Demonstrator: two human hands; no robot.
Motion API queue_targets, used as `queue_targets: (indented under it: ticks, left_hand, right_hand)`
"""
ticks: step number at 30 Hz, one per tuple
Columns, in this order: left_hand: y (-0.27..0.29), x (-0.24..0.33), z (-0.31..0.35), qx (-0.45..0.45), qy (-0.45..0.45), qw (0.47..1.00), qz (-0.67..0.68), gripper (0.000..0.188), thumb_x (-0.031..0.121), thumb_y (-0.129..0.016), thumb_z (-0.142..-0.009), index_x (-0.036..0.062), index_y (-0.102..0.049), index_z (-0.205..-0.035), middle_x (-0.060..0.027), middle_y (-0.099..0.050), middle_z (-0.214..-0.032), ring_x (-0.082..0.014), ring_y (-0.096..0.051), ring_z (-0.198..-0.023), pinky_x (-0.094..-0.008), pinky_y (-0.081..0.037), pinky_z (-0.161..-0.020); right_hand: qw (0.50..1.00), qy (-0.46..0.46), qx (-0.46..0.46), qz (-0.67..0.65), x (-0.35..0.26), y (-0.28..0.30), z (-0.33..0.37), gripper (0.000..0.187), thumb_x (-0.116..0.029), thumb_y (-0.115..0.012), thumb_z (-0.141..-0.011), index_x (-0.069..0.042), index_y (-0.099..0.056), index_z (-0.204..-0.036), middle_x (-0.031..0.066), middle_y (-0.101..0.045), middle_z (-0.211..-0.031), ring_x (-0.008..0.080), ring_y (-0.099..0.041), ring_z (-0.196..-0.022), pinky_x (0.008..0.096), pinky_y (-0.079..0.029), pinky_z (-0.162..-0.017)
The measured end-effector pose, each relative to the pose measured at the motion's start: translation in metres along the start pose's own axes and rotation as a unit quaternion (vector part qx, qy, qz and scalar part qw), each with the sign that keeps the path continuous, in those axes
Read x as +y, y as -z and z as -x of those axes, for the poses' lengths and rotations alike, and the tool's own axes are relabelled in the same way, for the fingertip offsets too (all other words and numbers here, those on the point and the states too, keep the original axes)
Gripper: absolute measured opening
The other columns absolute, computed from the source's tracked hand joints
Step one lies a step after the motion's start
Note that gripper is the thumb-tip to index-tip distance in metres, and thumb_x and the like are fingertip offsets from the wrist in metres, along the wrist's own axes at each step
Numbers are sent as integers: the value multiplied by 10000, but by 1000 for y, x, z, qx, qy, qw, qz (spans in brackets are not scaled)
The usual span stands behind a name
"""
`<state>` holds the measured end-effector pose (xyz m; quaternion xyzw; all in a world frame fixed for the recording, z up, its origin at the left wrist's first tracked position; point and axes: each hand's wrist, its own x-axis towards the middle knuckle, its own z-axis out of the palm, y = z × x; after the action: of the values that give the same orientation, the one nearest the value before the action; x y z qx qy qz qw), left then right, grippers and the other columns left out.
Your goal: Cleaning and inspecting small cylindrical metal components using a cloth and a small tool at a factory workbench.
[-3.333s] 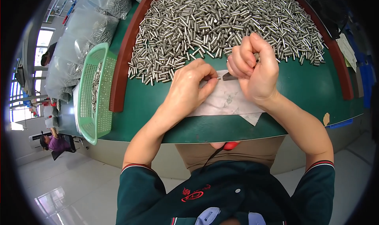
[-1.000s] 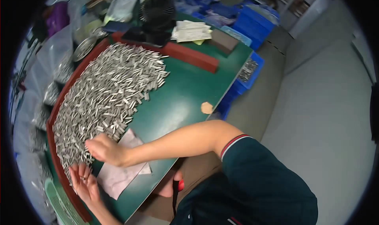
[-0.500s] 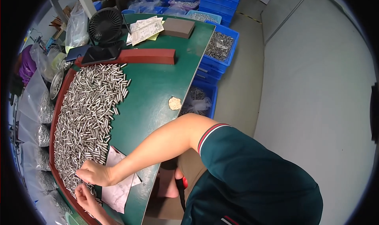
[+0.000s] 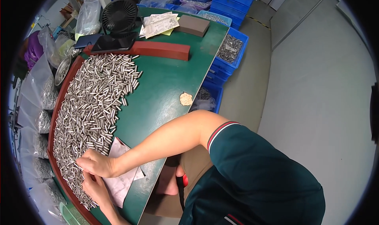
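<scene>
Pins [image 4: 92, 106], small and metal, spread in a broad heap on green table [image 4: 158, 87], hemmed by red-brown rails [image 4: 167, 50] along the left side and far end. Right hand [image 4: 94, 162] over the heap's near part, fingers curled inward; contents hidden, cannot tell whether grip is closed on anything. Left hand [image 4: 94, 187] just below, fingertips raised close to the right hand; contact unclear, grip mostly hidden, cannot tell open or closed. Pale sheet [image 4: 123, 187] flat on table, partly under right forearm. Tan patch [image 4: 186, 98] near table's right edge. At far end: black fan [image 4: 119, 15], dark flat device [image 4: 112, 43] by the rail, loose papers [image 4: 160, 24], grey-brown block [image 4: 194, 26]. Left, past the rail: clear bags [image 4: 43, 124] with metal parts, plus green basket [image 4: 71, 215], partly cut off. Right, beyond table: stacked blue crates [image 4: 222, 69], some with metal parts. Person in purple [image 4: 33, 47] at far left.
</scene>
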<state>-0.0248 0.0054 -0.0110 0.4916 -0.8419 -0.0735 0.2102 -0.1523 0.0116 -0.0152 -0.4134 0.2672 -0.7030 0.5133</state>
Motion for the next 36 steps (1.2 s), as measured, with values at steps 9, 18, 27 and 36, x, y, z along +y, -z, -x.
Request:
queue_targets:
  ticks: [9, 18, 27, 36]
  left_hand:
    - [16, -17, 0, -62, 165, 659, 731, 133, 179, -468, -880, 54, -509, -869, 64, -245, -517, -29, -225, -457, -204, -199, -416]
    - [29, -25, 10, -69, 274, 529, 801, 163, 213, -457, -882, 65, -499, -828, -3, -440, -681, -31, -278, -454, -166, -230, -421]
    - [20, -23, 10, -32, 229, 755, 614, 76, 121, -560, -829, 63, -516, -851, -2, -544, -740, -5, -334, -496, -157, -253, -432]
    - [19, -18, 13, -32, 210, 812, 543, 95, 113, -593, -799, 48, -541, -846, 24, -549, -731, 0, -387, -549, -151, -300, -471]
  right_hand:
    - [994, -100, -23, -35, -1, 10, 0, 395, -255, -384, -877, -93, -415, -519, -17, -377, -436, 64, -318, -379, 240, -245, -364]
    - [974, -194, -50, -106, -18, 2, 1, 395, -217, -322, -884, -88, -281, -512, -5, -290, -416, 68, -192, -358, 231, -160, -350]
    - [973, -197, -47, -111, -17, 2, -2, 414, -258, -326, -891, -95, -287, -513, -8, -287, -413, 66, -182, -356, 231, -153, -349]
    - [974, -191, -50, -109, -18, 2, 0, 408, -247, -324, -894, -94, -287, -517, -11, -280, -416, 61, -186, -354, 229, -153, -341]
